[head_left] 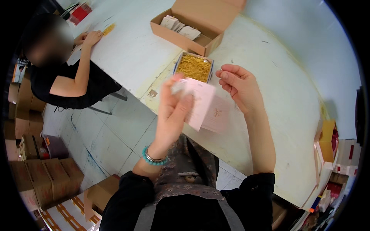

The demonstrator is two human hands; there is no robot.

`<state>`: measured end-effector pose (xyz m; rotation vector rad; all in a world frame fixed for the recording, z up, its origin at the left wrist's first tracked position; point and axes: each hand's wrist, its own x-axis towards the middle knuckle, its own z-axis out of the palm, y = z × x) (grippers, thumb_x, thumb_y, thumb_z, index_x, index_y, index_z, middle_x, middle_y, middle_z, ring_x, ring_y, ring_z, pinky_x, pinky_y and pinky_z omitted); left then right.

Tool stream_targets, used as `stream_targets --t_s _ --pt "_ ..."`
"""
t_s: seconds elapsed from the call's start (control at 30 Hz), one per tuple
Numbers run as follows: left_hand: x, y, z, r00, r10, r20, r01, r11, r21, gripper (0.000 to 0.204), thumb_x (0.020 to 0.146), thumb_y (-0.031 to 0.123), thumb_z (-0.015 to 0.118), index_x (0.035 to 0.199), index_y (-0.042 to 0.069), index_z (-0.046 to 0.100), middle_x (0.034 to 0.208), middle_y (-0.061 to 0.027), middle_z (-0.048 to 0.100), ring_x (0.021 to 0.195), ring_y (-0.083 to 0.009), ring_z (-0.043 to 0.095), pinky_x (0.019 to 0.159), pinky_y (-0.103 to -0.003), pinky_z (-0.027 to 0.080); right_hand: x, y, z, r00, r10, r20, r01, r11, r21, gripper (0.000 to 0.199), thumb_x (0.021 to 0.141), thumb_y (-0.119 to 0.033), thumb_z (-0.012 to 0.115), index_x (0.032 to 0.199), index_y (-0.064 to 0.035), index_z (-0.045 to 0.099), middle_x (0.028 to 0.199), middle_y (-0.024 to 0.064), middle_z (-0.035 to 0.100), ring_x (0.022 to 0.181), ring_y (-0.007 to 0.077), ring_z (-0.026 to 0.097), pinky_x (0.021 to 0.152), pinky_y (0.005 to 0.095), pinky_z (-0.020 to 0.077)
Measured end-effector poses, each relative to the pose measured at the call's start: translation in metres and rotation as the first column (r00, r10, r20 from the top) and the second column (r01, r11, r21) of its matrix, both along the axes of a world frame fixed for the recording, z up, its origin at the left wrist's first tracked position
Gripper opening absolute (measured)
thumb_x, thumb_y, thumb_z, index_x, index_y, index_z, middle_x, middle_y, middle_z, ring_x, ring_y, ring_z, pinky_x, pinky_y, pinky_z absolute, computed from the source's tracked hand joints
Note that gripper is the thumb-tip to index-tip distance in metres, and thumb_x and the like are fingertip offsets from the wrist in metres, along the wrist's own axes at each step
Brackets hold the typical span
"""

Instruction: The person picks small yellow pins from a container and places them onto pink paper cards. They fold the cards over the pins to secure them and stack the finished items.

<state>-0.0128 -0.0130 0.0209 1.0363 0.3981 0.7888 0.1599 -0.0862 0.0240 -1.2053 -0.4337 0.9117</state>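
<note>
over table (293, 134), blurred left hand (171, 111) gripping pink card (201, 102), right hand (241, 84) pinched (contents unclear)

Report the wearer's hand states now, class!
Left hand: closed on a pale pink, rectangular paper card.
Right hand: pinched closed; whether holding anything cannot be told.

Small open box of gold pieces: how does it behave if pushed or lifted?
The small open box will likely slide rather than tip; it looks wide and low. Probably heavyish for its size if the gold pieces are metal, as their sheen suggests. Tilting would likely spill them: open top.
</note>
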Motion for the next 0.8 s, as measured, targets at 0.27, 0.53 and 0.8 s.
stream_targets --t_s 0.27,0.53,0.8 --pt "0.019 0.002 -0.003 0.944 0.327 -0.044 -0.15 0.545 0.825 0.02 0.083 -0.006 0.057 0.101 0.001 0.062 0.102 -0.0122 0.06 0.09 -0.0209 0.058 0.077 -0.029 0.047 -0.018 -0.031 0.004 0.996 0.089 -0.008 -0.087 0.987 0.136 0.02 0.079 -0.006 0.07 0.097 0.0003 0.063 0.09 0.0065 0.067 0.079 0.0087 0.061 0.065 0.0202 0.0471" --pt "0.018 0.004 -0.006 0.992 0.122 -0.009 -0.073 0.65 0.756 0.019 0.077 -0.002 0.07 0.095 0.001 0.066 0.099 -0.0118 0.062 0.09 -0.0208 0.061 0.078 -0.029 0.049 -0.018 -0.042 0.016 0.98 0.197 0.034 -0.199 0.977 0.076 0.021 0.079 -0.005 0.071 0.097 0.0022 0.063 0.085 0.0088 0.068 0.076 0.0097 0.064 0.065 0.021 0.0479" --pt "0.014 0.0 -0.01 0.999 0.022 0.028 -0.033 0.863 0.504 0.011 0.083 -0.003 0.064 0.094 -0.003 0.064 0.096 -0.0069 0.06 0.092 -0.016 0.059 0.076 -0.029 0.05 -0.039 -0.045 0.02 0.839 0.003 0.544 -0.057 0.995 0.082 0.012 0.078 -0.004 0.07 0.09 -0.0008 0.068 0.082 0.0048 0.066 0.069 0.0086 0.057 0.063 0.0216 0.0459"
